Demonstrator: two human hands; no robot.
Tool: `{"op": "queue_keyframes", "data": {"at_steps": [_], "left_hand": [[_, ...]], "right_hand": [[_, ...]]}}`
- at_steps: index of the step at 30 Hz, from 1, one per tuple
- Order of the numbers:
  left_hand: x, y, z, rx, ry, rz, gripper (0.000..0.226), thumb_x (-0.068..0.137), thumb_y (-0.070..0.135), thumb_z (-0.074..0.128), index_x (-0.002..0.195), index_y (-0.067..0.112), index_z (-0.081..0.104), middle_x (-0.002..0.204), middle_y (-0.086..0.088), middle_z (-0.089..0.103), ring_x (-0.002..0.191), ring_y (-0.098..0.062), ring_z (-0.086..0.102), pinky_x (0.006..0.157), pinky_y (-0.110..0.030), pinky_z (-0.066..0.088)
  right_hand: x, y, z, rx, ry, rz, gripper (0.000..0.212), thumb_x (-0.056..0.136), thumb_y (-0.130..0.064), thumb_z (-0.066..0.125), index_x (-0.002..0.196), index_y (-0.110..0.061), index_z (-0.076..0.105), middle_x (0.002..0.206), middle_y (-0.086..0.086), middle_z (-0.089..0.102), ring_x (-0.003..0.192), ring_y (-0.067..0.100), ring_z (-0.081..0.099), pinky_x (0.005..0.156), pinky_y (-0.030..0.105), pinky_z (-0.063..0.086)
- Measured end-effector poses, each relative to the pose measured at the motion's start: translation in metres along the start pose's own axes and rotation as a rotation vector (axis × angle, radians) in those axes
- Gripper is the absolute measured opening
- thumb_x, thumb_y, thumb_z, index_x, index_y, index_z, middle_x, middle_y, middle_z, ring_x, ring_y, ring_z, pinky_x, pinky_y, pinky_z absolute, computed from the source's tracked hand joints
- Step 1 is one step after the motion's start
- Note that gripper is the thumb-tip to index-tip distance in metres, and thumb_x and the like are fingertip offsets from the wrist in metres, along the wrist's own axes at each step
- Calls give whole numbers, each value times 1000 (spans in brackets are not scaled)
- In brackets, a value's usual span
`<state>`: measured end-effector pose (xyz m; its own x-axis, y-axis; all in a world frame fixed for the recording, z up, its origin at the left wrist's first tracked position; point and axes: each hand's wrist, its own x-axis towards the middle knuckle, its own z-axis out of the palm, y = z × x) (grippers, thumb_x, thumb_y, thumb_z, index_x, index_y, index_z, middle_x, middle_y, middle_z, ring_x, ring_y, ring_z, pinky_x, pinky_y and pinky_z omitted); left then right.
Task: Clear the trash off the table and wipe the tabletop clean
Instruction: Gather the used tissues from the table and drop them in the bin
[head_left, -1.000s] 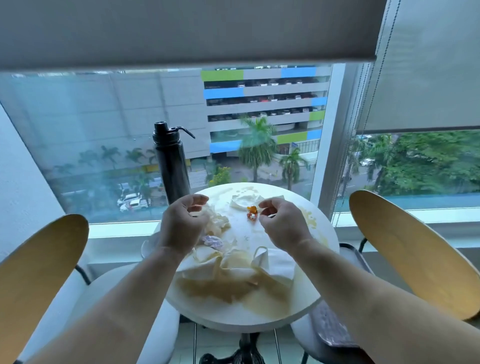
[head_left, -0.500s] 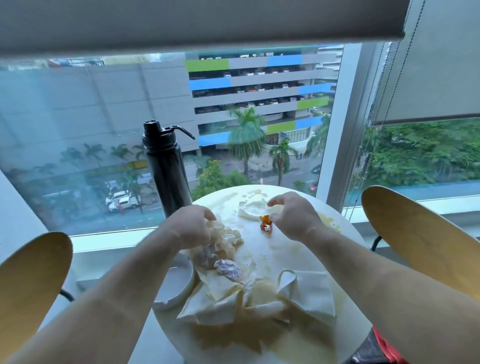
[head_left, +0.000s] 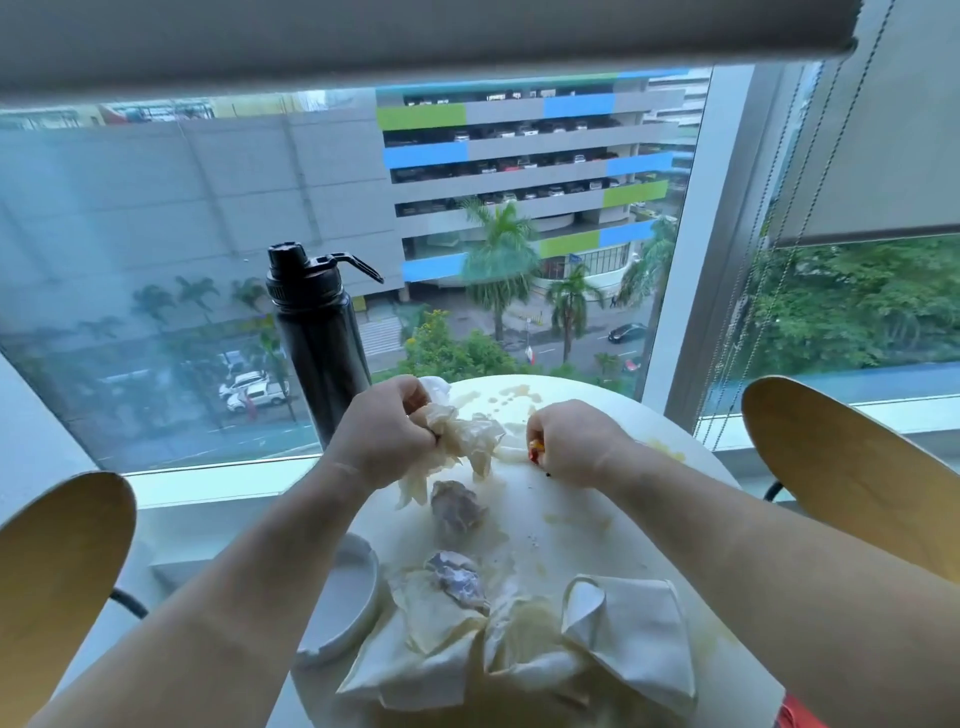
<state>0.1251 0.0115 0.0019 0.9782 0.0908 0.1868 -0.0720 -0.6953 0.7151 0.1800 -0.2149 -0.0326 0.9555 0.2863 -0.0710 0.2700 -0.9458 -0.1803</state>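
Black capped bottle (head_left: 322, 353) stood far left; left hand (head_left: 382, 434) fingers clamped a stained napkin (head_left: 467, 436), right hand (head_left: 576, 441) fingers pinched an orange scrap (head_left: 535, 451).

A tall black water bottle (head_left: 317, 343) stands upright before a large window (head_left: 182, 234), under a half-lowered grey roller blind (head_left: 415, 36). A curved wooden left chair back (head_left: 57, 582) and right chair back (head_left: 852, 478) frame the view. Outside stand a multi-storey car park (head_left: 519, 156) with blue and green panels and palm trees (head_left: 498, 260).
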Motion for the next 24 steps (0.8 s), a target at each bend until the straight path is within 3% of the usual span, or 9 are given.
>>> {"op": "queue_keyframes", "data": {"at_steps": [2, 4, 7, 9, 12, 15, 18, 20, 24], "left_hand": [[2, 0, 1, -80, -3, -7, 25, 66, 16, 77, 90, 20, 68, 75, 2, 67, 63, -16, 55, 60, -30, 52], [4, -1, 2, -120, -32, 8, 29, 75, 16, 85, 101, 24, 74, 77, 3, 70, 66, -15, 61, 64, -29, 54], [6, 0, 4, -156, -46, 29, 6, 90, 28, 80, 90, 23, 81, 80, 5, 79, 76, -12, 70, 75, -30, 55], [8, 0, 6, -171, -33, 29, 19, 97, 32, 72, 86, 20, 80, 82, 1, 78, 77, -15, 68, 76, -33, 54], [9, 0, 7, -170, -11, 33, 23, 98, 27, 70, 78, 19, 76, 70, 4, 69, 68, -15, 58, 68, -34, 48], [9, -2, 9, -137, 3, 56, 13, 90, 16, 75, 77, 19, 76, 73, 3, 72, 70, -17, 62, 67, -36, 54], [11, -4, 14, -16, -12, 28, 10, 85, 15, 79, 80, 18, 71, 81, -5, 74, 77, -27, 70, 63, -38, 59], [11, -4, 19, 105, -124, -29, 12, 83, 15, 78, 84, 20, 68, 84, -6, 72, 77, -26, 71, 57, -34, 59], [10, -4, 26, 325, -251, -51, 25, 76, 6, 72, 94, 23, 67, 88, 2, 68, 84, -20, 65, 66, -30, 58]], "right_hand": [[1, 3, 1, 32, 32, 1, 26, 86, -5, 59, 97, -27, 68, 101, 4, 70, 96, 27, 64, 77, 33, 56], [1, 7, 3, 113, 68, 14, 39, 86, -5, 60, 115, -31, 66, 109, 4, 69, 101, 27, 64, 82, 36, 57], [-1, 12, 1, 173, 120, 33, 56, 87, -6, 60, 138, -31, 62, 123, 1, 70, 114, 25, 64, 91, 32, 54], [-3, 15, -2, 181, 160, 38, 46, 87, -6, 61, 128, -25, 73, 120, 0, 72, 112, 24, 65, 91, 31, 55], [-7, 15, -5, 237, 246, 47, 26, 88, -8, 63, 102, -20, 81, 99, 1, 74, 97, 24, 67, 82, 34, 57], [-12, 15, -6, 343, 347, 56, 14, 90, -12, 70, 99, -17, 80, 92, -2, 65, 89, 23, 64, 80, 33, 54], [-16, 9, -9, 404, 435, 59, 9, 88, -15, 77, 96, -14, 78, 96, 2, 63, 89, 22, 61, 79, 30, 49], [-22, 2, -12, 443, 474, 71, 8, 87, -16, 79, 94, -15, 75, 96, 3, 65, 86, 21, 60, 76, 26, 44], [-35, -8, -20, 520, 501, 107, 9, 86, -11, 77, 90, -15, 69, 84, 5, 73, 79, 23, 66, 72, 29, 53]]}}
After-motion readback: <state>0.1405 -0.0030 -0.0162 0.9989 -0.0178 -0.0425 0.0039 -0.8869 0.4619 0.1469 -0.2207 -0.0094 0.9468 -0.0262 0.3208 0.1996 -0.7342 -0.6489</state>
